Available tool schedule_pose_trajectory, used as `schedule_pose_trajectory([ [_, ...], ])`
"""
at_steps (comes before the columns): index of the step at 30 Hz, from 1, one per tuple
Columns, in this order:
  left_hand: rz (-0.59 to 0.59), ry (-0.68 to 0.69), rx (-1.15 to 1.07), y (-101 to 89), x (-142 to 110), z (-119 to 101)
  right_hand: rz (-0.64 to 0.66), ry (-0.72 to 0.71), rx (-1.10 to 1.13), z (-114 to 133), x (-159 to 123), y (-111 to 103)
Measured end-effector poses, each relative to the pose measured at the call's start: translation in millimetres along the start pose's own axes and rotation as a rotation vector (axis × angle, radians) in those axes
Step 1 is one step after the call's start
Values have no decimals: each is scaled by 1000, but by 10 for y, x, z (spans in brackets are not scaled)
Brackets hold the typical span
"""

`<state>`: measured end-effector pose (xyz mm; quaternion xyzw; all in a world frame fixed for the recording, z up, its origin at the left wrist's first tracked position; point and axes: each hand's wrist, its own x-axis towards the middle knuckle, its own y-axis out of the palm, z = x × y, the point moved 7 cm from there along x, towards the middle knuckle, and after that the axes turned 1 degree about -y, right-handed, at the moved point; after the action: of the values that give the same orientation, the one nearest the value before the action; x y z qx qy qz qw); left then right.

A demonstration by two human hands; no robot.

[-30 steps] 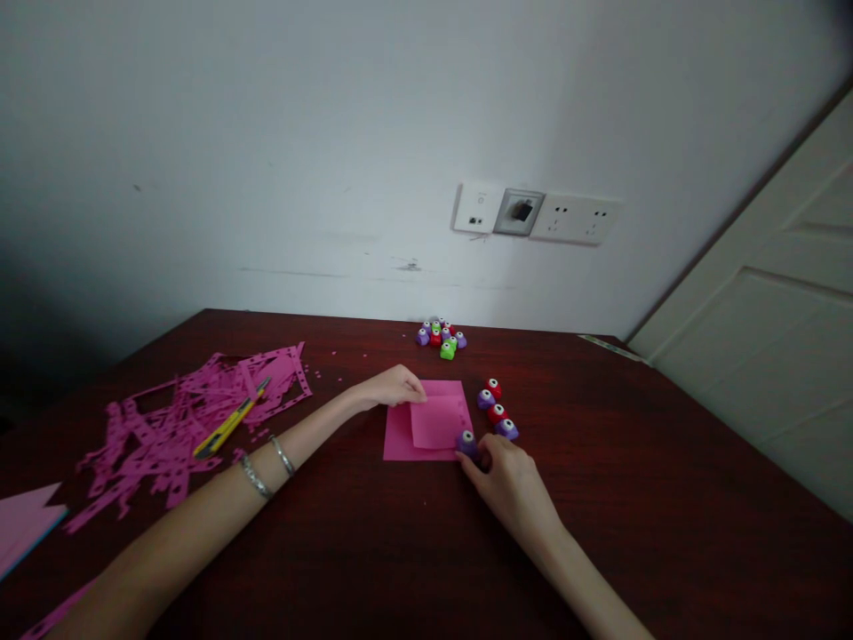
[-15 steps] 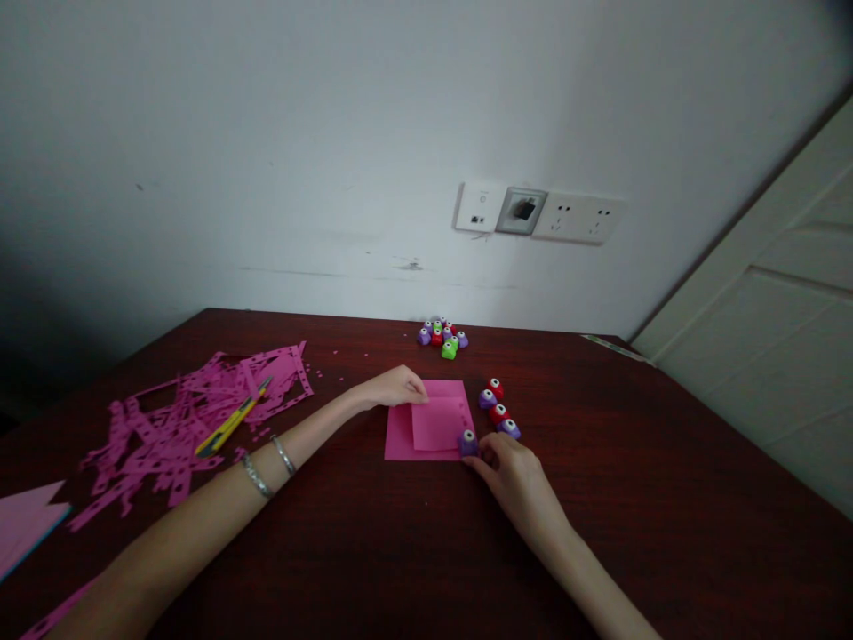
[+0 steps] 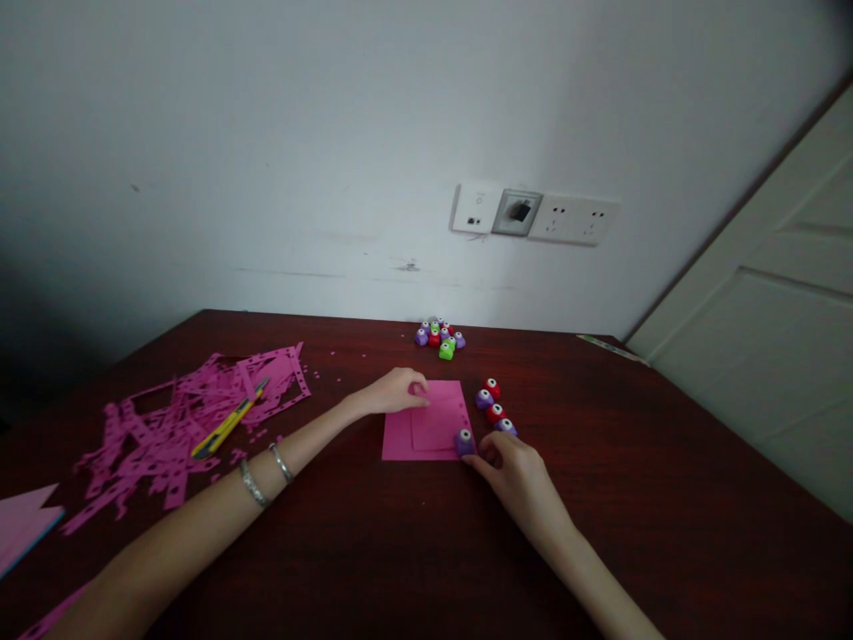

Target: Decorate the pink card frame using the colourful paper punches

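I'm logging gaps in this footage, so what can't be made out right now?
All in the head view:
Right hand: palm side hidden by its own back.
Smaller pink sheet: near right corner covered by the purple punch.
Pale pink papers: cut off by the left edge.
Pink scraps: lower pieces buried under upper ones.
Far punches: small, rear ones partly behind front ones.

1 small pink sheet [image 3: 432, 428] lies on 1 larger sheet [image 3: 395, 444], 1 purple punch [image 3: 465, 444] at their near-right corner.
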<state>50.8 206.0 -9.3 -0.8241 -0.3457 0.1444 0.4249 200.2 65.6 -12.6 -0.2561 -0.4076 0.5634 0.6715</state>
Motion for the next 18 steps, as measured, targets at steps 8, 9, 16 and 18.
schedule_pose_trajectory([
  [8, 28, 167, 188, 49, -164, -402, 257, 289, 338, -269, 41, 11],
  [9, 49, 183, 205, 72, -186, -449, 281, 277, 345, -269, 50, 12],
  [16, 79, 212, 145, 63, -143, -521, 487, 276, 405, -207, 174, -36],
  [18, 66, 212, 105, 37, -92, -497, 569, 274, 426, -182, 239, -44],
])
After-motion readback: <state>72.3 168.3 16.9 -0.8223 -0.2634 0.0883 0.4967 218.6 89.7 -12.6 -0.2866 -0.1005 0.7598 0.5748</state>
